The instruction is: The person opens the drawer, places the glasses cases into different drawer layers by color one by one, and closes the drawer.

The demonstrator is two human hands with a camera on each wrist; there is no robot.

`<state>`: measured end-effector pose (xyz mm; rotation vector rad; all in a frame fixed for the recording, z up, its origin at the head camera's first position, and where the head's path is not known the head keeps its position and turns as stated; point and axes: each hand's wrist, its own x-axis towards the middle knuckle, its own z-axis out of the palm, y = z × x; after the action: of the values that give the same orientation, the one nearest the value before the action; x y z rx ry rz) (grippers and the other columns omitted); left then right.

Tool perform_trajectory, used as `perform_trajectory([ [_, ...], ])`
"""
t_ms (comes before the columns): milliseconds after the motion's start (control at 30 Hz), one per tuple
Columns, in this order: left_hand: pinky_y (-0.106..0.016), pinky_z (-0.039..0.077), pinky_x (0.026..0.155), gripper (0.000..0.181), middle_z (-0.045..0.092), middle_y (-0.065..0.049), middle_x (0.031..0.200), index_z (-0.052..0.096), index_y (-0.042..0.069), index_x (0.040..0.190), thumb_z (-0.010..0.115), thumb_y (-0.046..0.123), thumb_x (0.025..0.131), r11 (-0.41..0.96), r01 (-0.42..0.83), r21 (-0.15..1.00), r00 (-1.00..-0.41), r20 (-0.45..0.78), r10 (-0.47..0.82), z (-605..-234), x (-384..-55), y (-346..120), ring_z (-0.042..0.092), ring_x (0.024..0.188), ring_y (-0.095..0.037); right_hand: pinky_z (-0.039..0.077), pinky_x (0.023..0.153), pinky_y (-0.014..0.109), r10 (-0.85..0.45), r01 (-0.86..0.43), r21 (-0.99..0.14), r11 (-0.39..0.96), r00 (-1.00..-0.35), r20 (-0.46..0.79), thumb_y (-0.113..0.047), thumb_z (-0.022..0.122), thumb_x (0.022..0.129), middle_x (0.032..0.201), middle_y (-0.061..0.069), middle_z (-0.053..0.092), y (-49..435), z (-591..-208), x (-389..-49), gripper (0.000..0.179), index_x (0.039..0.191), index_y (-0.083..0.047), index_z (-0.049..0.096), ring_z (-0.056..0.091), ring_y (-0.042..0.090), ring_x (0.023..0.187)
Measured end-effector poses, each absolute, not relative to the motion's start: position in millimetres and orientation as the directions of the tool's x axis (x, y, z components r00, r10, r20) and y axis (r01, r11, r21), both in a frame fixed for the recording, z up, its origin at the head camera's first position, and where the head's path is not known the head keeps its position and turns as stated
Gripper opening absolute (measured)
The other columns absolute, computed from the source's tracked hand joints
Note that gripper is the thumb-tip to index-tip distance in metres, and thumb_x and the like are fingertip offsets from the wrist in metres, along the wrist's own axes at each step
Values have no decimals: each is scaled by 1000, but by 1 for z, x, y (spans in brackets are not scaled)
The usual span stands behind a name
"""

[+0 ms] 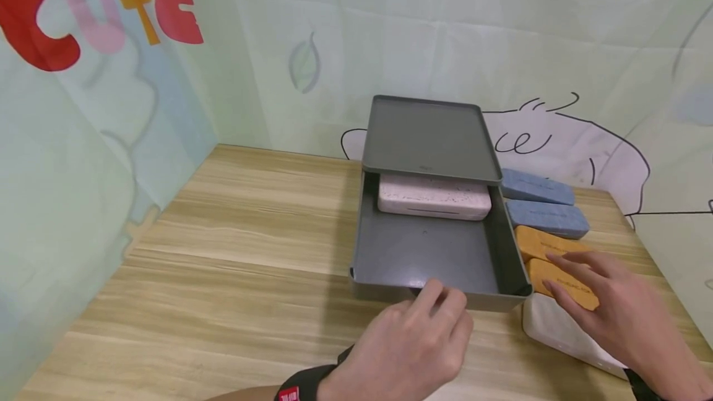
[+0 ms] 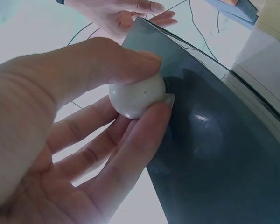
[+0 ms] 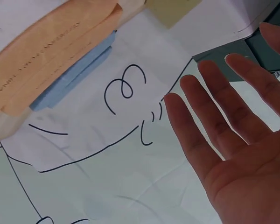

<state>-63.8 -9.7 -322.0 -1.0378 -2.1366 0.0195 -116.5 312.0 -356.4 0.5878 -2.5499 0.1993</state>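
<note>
- Left hand (image 1: 403, 345) pinches white knob (image 2: 137, 97) on grey drawer (image 1: 418, 252); drawer sits pulled out from grey casing (image 1: 431, 138) on table (image 1: 267, 234).
- Right hand (image 1: 618, 302) grasps nothing, fingers extended above orange blocks (image 1: 562, 277); contact unclear.
- Risks: hard pull could tip drawer out or drag casing; careless right-hand sweep could scatter blocks.
- Count: one drawer, casing, knob; one pink block (image 1: 434, 198) inside; beside: two blue blocks (image 1: 548, 216), two orange, one white object (image 1: 557, 320).
</note>
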Motion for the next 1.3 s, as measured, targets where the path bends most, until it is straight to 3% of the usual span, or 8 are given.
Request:
perform_trajectory([
  [267,-12,39,48,44,59,5,91,69,18,80,34,-3,97,673,667,-320,-392,618,681,-322,-64,-9,56,84,-10,52,58,47,-346,-423,-51,905,-799,492,-22,88,73,107,13,71,319,-367,-111,47,116,-9,76,69,37,83],
  [467,-12,40,49,42,59,5,92,70,18,83,36,-2,98,668,672,-318,-390,615,685,-321,-64,-10,56,84,-10,54,65,58,-314,-383,-77,921,-844,435,-23,87,76,110,17,69,324,-375,-108,49,121,-10,73,67,42,92],
  [700,-12,40,49,40,59,5,92,71,17,84,38,-1,97,673,668,-318,-397,613,684,-321,-63,-10,57,84,-10,54,64,59,-276,-340,-108,934,-881,384,-27,87,77,116,19,65,330,-383,-105,51,123,-10,71,67,46,90],
  [1000,-13,39,48,41,59,5,92,70,17,82,37,-1,99,672,676,-304,-400,615,680,-323,-63,-10,56,83,-10,49,82,71,-169,-187,-118,975,-974,149,-45,78,87,125,27,59,336,-394,-102,59,130,-6,67,57,51,108],
  [1300,-13,38,47,43,58,5,90,70,17,81,36,-2,98,677,667,-311,-400,617,678,-323,-64,-9,56,83,-10,48,82,70,-157,-181,-134,974,-973,171,-53,85,75,125,27,59,342,-403,-94,71,127,-6,69,54,48,111],
])
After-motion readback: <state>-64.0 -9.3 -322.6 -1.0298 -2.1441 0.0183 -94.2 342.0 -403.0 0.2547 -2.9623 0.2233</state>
